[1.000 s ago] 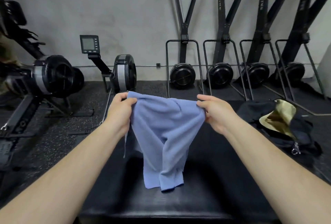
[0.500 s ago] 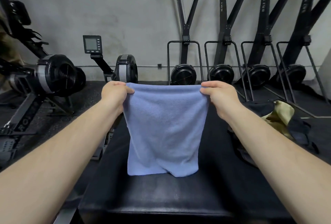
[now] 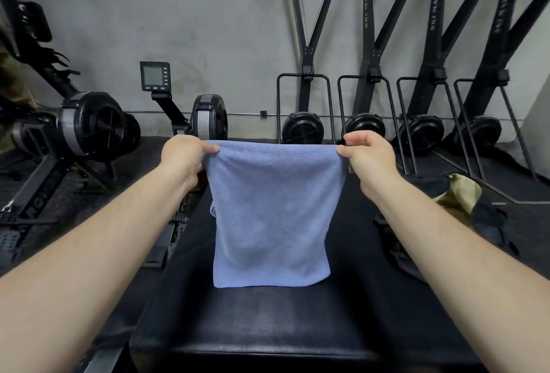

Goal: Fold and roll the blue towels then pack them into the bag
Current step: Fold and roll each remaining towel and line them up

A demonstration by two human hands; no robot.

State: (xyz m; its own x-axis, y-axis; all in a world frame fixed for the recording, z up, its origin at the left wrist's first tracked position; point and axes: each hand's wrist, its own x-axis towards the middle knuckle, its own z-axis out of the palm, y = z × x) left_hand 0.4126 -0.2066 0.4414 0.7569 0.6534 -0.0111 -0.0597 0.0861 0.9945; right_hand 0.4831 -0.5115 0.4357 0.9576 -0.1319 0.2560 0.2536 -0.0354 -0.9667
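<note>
While both arms reach out over the bench, here is how it stands:

Left hand: the left hand pinches the top left corner of the blue towel, thumb on the near face, fingers curled behind the cloth; wrist bent, knuckles toward the wall.

Right hand: the right hand pinches the top right corner, thumb and forefinger nipped on the edge; the other fingers curl loosely behind, and how far they wrap I cannot tell.

Blue towel: held up in the air between the two hands, top edge pulled nearly straight; it hangs as a flat panel, narrowing a little toward the bottom; a second layer peeks out at the left edge about halfway down, so it looks doubled over; the lower hem hangs level in front of the bench top, whether touching or just clear I cannot tell.

Black bench: the padded black bench fills the centre foreground, directly below the towel; glossy surface, front edge close to the camera.

Bag: the dark bag lies on the right side of the bench, mouth open, olive-gold lining showing; well apart from the towel, beyond the right forearm.

Background: a rowing machine stands left; ski machines line the grey wall behind.
</note>
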